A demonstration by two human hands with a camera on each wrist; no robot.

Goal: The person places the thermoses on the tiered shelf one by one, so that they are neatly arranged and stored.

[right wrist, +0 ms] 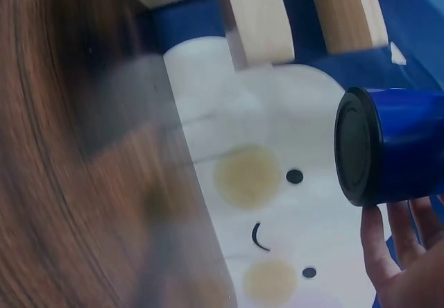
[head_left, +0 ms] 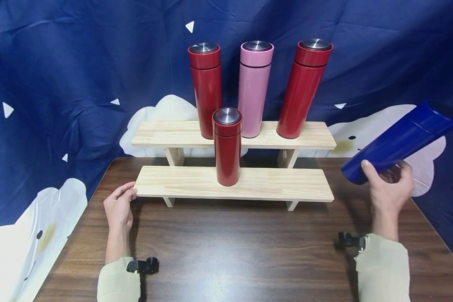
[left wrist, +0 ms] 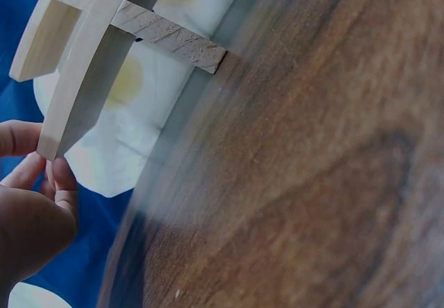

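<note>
A tilted blue thermos bottle (head_left: pixel 400 140) is gripped near its lower end by my right hand (head_left: pixel 390 188), held up off the table beyond the right end of the wooden rack. Its black base (right wrist: pixel 355 147) faces the right wrist view. My left hand (head_left: pixel 120 205) pinches the left end of the rack's lower board (head_left: pixel 181 182), fingers above and below the edge in the left wrist view. On that board stands a shorter red thermos (head_left: pixel 227 155). Upright on the upper board (head_left: pixel 164 132) are a red thermos (head_left: pixel 207 92), a pink thermos (head_left: pixel 253 92) and another red one (head_left: pixel 303 92).
The two-step rack stands at the back of a brown wood-grain table (head_left: pixel 226 251). A dark blue cloth (head_left: pixel 79 50) with white cloud figures hangs behind it and around the table's sides. Black camera mounts sit on both wrists.
</note>
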